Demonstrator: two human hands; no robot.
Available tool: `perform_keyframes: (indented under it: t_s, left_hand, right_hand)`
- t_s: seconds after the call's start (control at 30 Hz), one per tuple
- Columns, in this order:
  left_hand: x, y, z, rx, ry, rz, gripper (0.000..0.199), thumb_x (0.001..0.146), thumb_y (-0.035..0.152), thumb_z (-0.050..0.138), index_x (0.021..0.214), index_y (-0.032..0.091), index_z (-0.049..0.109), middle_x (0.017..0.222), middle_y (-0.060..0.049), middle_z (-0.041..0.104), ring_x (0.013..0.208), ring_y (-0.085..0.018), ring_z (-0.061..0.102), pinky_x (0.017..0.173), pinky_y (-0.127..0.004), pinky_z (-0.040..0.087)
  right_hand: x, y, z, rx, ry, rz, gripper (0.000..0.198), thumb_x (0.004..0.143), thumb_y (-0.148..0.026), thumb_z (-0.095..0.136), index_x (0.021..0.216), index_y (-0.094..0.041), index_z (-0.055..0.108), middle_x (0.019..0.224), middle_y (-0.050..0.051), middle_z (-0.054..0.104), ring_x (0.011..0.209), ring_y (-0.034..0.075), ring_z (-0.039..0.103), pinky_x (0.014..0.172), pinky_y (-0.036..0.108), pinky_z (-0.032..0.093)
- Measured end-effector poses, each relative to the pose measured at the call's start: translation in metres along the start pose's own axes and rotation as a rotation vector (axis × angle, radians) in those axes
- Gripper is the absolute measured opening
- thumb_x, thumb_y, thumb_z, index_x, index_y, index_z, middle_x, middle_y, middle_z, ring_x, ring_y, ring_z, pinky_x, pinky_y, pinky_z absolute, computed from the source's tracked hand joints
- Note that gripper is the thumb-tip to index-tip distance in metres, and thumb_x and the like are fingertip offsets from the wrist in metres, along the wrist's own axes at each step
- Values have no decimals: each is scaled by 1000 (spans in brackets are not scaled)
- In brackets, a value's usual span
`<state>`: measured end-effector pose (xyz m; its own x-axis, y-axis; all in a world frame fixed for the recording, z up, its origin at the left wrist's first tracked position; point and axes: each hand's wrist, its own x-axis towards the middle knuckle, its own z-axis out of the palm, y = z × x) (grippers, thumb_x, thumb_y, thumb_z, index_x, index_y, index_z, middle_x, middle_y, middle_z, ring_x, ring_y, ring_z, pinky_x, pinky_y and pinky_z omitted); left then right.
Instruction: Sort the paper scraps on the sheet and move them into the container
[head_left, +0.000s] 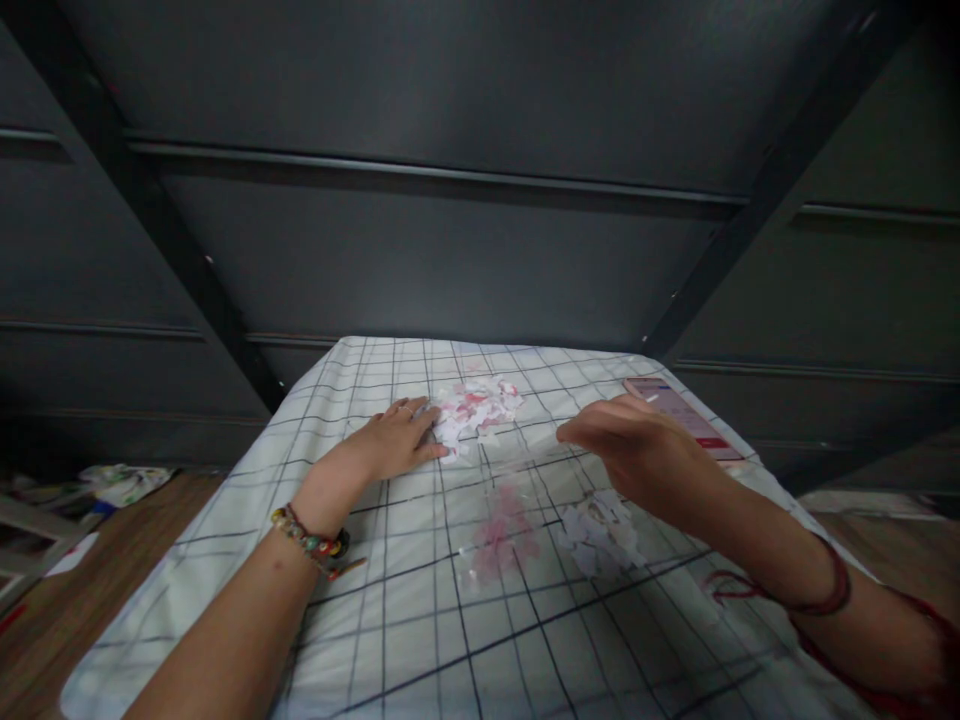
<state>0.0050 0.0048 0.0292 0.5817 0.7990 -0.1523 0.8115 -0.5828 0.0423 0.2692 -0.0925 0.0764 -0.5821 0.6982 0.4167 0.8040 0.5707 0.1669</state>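
My left hand lies palm down on the checked cloth with its fingers spread, touching the edge of a pile of torn white and pink paper scraps. My right hand is closed in a pinch just right of that pile. A blurred, see-through strip runs left from its fingertips; it looks like the raised edge of a clear plastic bag with pink scraps inside. Right of the bag, below my right hand, lies a second heap of white paper scraps. The right fingertips are partly hidden.
A white cloth with dark grid lines covers the table. At its right edge, behind my right hand, a phone lies with its screen lit. Dark panels rise right behind the table. Clutter sits on the wooden floor at left.
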Motion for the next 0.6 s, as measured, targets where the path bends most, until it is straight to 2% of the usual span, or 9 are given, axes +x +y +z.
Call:
perform_keyframes:
  t_s: [0.17, 0.3, 0.47, 0.6]
  left_hand:
    - [1, -1, 3, -20, 2, -18, 68, 88, 54, 35, 138, 9, 32, 146, -19, 27, 132, -35, 27, 100, -47, 32]
    - [1, 0, 1, -26, -43, -73, 68, 88, 54, 36, 139, 10, 31, 147, -20, 24, 132, -36, 25, 99, -48, 32]
    - [1, 4, -2, -10, -77, -99, 69, 89, 53, 36, 141, 9, 27, 147, -21, 22, 134, -36, 22, 101, -48, 31]
    - [1, 4, -2, 8, -83, -110, 70, 89, 53, 35, 141, 7, 26, 148, -21, 20, 134, -34, 21, 103, -46, 28]
  right_hand:
    - [4, 3, 3, 17, 4, 49, 41, 64, 7, 33, 80, -19, 60, 73, 1, 64, 73, 15, 55, 70, 29, 38]
    - [2, 0, 9, 20, -14, 9, 42, 64, 8, 34, 81, -19, 61, 73, 1, 65, 70, 14, 56, 66, 27, 39]
    - [-12, 0, 2, 22, 50, -51, 45, 66, 7, 35, 88, -20, 62, 75, 1, 66, 67, 14, 55, 65, 27, 41]
    - [-19, 10, -3, -16, 28, 64, 42, 67, 5, 36, 91, -19, 62, 77, 3, 65, 70, 15, 56, 65, 29, 42]
